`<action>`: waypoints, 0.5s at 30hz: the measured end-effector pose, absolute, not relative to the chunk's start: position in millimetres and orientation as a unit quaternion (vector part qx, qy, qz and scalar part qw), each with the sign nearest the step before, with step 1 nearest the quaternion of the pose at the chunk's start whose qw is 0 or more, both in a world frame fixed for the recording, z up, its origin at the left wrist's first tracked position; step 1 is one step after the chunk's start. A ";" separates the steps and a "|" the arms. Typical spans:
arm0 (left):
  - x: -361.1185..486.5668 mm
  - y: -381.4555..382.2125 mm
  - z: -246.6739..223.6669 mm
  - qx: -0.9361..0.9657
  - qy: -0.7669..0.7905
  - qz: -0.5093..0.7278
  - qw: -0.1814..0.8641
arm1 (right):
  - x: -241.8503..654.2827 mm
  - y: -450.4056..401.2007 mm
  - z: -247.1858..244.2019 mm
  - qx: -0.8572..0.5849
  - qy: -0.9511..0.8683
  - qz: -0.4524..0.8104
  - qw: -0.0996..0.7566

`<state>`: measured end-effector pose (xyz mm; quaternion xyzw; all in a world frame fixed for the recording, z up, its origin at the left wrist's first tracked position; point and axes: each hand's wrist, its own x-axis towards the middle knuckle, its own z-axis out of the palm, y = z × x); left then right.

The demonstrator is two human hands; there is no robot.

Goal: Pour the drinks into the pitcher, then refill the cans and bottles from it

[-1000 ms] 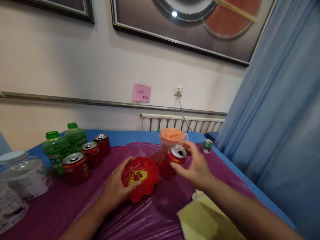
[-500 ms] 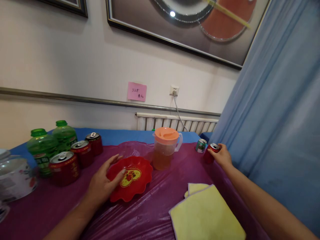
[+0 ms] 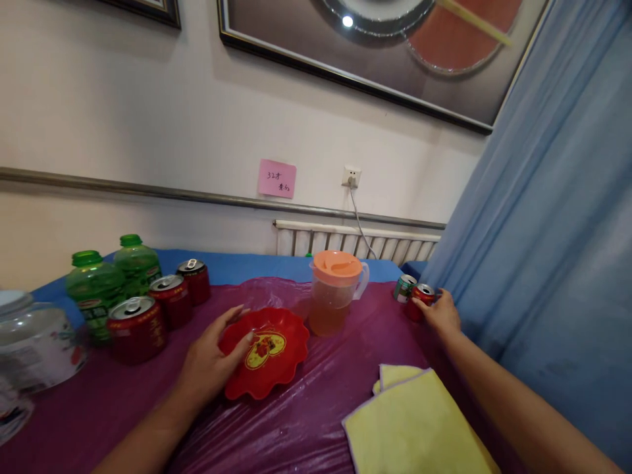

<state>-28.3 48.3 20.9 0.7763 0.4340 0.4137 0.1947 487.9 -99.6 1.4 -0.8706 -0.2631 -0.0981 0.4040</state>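
Observation:
On the right, my right hand [image 3: 444, 314] has its thumb and fingers around a red drink can [image 3: 417, 306] standing upright on the table. Close against that can's left side is a small green-and-silver can [image 3: 403, 288]. My left hand [image 3: 214, 349] rests at the left rim of a red scalloped plate [image 3: 289, 355] with a yellow printed pattern. Its fingers are stretched out and apart, the thumb over the plate's inside. Behind the plate stands a clear pitcher [image 3: 330, 316] with an orange lid and amber liquid.
Several items stand at left: red cans [image 3: 137, 332], green bottles [image 3: 96, 283] and a clear jar [image 3: 42, 342]. Folded yellow cloths [image 3: 415, 421] lie at front right on the purple plastic cover [image 3: 306, 408]. A blue curtain [image 3: 553, 230] hangs beside my right arm.
The red can in my right hand has come slightly left, up to the green can. My left hand and the plate keep their places; the whole view has shifted a little.

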 end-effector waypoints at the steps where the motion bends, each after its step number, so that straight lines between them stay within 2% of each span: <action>1: -28.4 47.5 20.1 0.776 0.430 0.418 0.196 | 482.5 -104.5 2.1 -0.863 -0.269 -0.113 0.413; 5: -28.0 38.4 17.9 0.773 0.421 0.429 0.203 | 436.7 -122.4 3.2 -0.808 -0.332 -0.162 0.459; 9: -26.0 30.2 13.8 0.767 0.414 0.442 0.211 | 347.5 -131.8 8.5 -0.646 -0.550 -0.169 0.502; 15: -27.0 25.1 6.5 0.764 0.403 0.457 0.211 | 180.8 -116.0 48.3 -0.454 -0.779 -0.047 0.429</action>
